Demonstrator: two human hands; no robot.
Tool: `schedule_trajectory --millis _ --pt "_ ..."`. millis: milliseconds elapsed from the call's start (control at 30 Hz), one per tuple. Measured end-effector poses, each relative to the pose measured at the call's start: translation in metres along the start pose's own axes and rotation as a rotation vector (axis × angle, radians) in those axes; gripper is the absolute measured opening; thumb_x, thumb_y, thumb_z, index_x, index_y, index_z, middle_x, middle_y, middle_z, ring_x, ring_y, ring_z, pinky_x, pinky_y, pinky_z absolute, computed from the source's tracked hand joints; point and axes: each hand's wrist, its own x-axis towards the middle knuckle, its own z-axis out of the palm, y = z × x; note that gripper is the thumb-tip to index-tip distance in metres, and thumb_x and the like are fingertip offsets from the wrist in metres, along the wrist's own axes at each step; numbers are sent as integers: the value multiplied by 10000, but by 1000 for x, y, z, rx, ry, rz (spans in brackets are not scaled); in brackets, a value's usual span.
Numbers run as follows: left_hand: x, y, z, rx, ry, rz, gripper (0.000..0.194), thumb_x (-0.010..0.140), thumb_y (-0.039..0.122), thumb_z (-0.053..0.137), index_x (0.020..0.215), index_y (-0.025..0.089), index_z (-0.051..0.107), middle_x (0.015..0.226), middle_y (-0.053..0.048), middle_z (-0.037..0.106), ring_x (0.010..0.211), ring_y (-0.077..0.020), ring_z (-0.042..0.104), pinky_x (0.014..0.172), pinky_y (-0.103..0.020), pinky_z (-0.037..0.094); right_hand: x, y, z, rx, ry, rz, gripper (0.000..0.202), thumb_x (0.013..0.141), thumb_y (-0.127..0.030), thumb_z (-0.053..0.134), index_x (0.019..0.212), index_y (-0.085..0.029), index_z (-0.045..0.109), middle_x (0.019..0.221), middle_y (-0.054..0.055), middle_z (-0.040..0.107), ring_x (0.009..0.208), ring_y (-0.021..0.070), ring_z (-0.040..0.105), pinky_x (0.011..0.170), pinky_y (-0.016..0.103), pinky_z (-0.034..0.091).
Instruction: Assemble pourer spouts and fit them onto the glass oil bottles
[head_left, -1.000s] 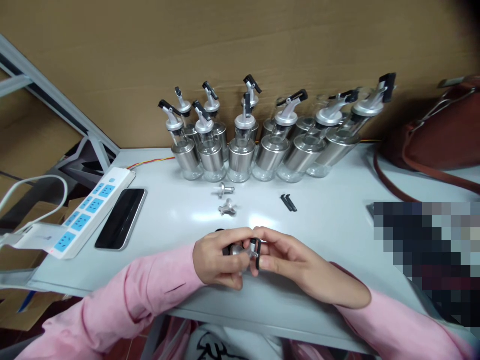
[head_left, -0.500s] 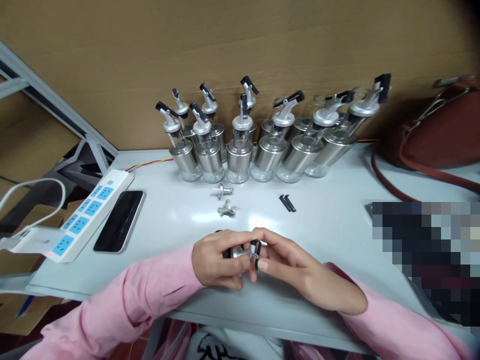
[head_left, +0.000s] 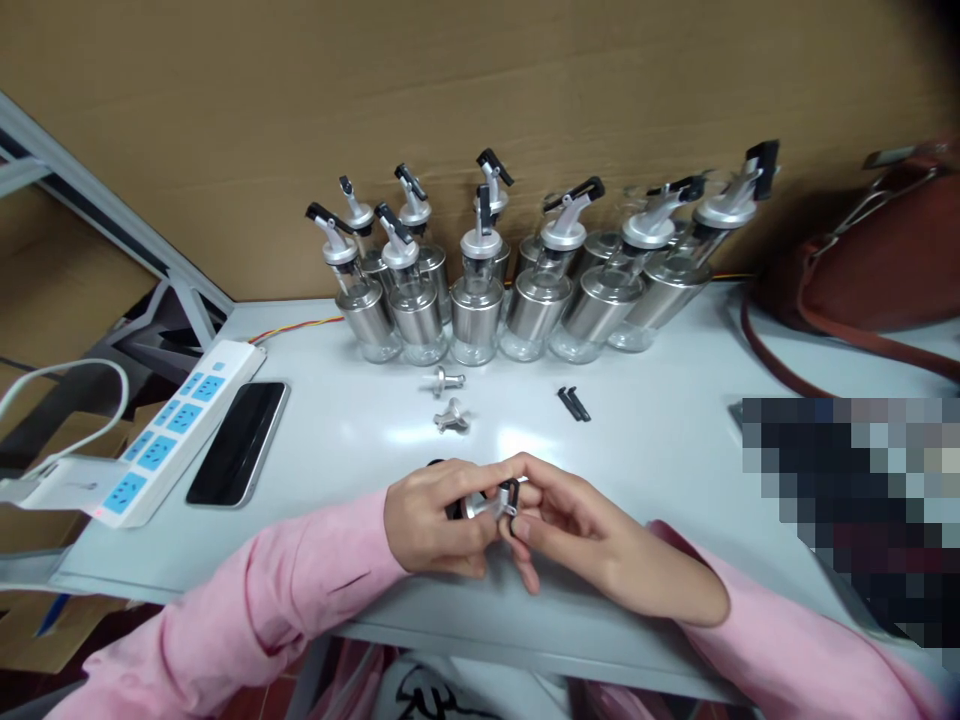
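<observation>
Near the front of the table, my left hand (head_left: 439, 520) is closed round a silver pour spout (head_left: 480, 507), which lies sideways with its tip toward the right. My right hand (head_left: 577, 520) pinches the small black flip cap (head_left: 514, 497) at the spout's tip between thumb and fingers. Fingers cover much of the spout. Beyond my hands lie two loose silver spout tops (head_left: 452, 416) and a pair of black flip caps (head_left: 574, 403). Several glass bottles (head_left: 478, 310) with steel sleeves stand at the back, most fitted with spouts like this one.
A white power strip (head_left: 176, 425) with a charger and a black phone (head_left: 238, 443) lie at the left. To the right are a brown handbag (head_left: 877, 260) with its strap on the table and a pixelated dark area. A cardboard wall (head_left: 450, 80) stands behind the bottles.
My right thumb and fingers have shifted slightly at the spout's tip, and the black cap sits closer against it. One finger now extends further below. The left hand keeps its hold.
</observation>
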Motion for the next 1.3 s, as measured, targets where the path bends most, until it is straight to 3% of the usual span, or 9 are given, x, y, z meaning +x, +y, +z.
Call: schedule_trajectory --millis 100,367,600,700,900,1033,1133,1300 --pt "0 1 0 -19 21 -22 85 855 218 464 892 157 511 1102 -136 558 789 -139 607 624 -235 539 0 -1 0 4 3 -9 259 881 -390 488 1008 -167 455 695 -37 499 576 86 528 642 266 407" --pt "-2 1 0 -44 41 -27 276 858 201 476 1132 188 441 1263 -139 466 1004 -164 575 754 -248 534 -2 -3 1 -114 66 -43 221 900 -348 461 1042 -179 446 692 -36 503 610 97 528 653 261 413" --pt "-5 0 1 -61 5 -50 520 859 199 472 1332 254 261 1261 -134 485 939 -149 593 739 -250 522 -2 2 1 -348 114 -61 92 908 -249 430 981 -197 445 710 -16 550 646 119 553 649 262 427" --pt "-4 2 3 -87 1 -52 480 863 194 458 1309 237 288 1249 -143 491 923 -143 596 731 -243 518 -1 1 1 -447 124 -60 85 878 -231 476 948 -194 444 696 -15 561 637 128 553 632 263 429" --pt "0 3 2 -107 1 -33 292 825 138 432 1108 197 391 1216 -148 507 908 -142 597 711 -233 523 0 0 1 -436 142 -87 77 863 -221 498 928 -185 481 724 -18 541 659 118 527 639 251 412" --pt "0 2 3 -84 -18 -11 181 770 110 452 936 177 424 1180 -151 531 883 -146 599 709 -237 520 2 3 -1 -238 108 -40 131 859 -285 531 929 -181 496 780 -15 525 645 99 515 651 249 421" --pt "-3 3 2 -79 -15 -71 180 728 130 484 885 189 420 1154 -125 523 814 -126 591 670 -221 520 4 4 -4 -70 52 11 207 839 -336 564 949 -170 507 777 -19 523 631 87 515 647 245 419" --pt "-5 8 3 -70 -38 -138 156 726 163 553 822 183 432 1148 -113 455 741 -101 562 625 -203 517 6 6 -5 26 17 32 290 804 -362 611 986 -157 520 782 -15 528 618 78 506 625 237 415"
